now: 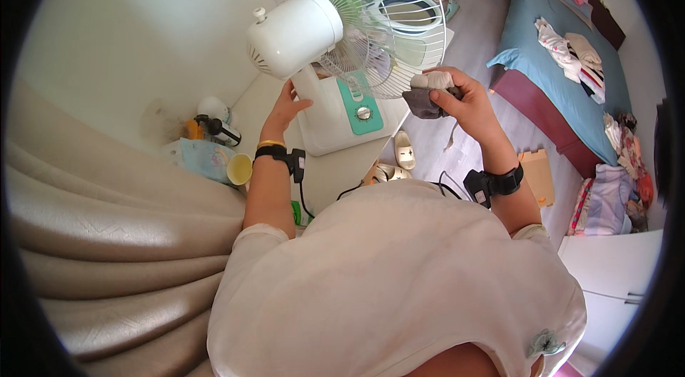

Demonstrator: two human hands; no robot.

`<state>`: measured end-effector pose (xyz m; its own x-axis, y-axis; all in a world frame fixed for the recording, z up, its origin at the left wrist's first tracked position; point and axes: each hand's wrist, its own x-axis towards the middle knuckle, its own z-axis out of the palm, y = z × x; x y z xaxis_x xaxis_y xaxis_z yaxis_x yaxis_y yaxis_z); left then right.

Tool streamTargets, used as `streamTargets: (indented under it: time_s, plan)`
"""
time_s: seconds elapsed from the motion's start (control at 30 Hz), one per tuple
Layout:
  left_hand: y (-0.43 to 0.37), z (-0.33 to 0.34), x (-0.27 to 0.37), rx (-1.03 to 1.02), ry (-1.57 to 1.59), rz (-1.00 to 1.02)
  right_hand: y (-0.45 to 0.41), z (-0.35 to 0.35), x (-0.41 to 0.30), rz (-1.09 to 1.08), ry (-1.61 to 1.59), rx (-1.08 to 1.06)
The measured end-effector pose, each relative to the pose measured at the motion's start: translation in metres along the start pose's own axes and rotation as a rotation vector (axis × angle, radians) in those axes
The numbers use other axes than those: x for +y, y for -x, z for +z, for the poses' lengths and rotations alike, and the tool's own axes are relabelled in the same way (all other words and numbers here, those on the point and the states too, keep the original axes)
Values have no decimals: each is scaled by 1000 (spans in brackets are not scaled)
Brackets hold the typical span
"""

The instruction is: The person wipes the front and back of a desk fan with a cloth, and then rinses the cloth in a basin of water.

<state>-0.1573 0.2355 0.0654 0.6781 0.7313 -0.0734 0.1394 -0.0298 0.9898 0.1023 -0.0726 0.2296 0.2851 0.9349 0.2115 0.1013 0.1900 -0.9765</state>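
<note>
A white electric fan (297, 34) stands on the tabletop, its wire guard (396, 50) facing away from me. My left hand (283, 108) is at the lower part of the fan's neck (316, 96), the thumb on the near side and the fingers partly hidden behind it. A green panel (354, 123) with a silver timer knob (364, 113) is set in the white base (326, 144). To the right, just off the guard's edge, my right hand (466, 104) holds a bunched grey and white cloth (425, 101) between thumb and fingers.
Left of the fan are a dark pump bottle (218, 130), a pale blue packet (203, 158) and a yellow cup (239, 169), beside a beige curtain (134, 222). Slippers (404, 150) and cardboard (537, 176) lie on the floor. A bed (556, 104) holding clothes stands right; a basin (409, 12) shows behind the guard.
</note>
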Motion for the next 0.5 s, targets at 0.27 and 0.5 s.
streamTargets:
  time_s: [0.27,0.5]
  plan:
    - [-15,6,14,-15,9,-124,-1,-3,2,-43,128,96]
    - [-6,15,6,129,-29,-75,-28,-20,4,12,165,94]
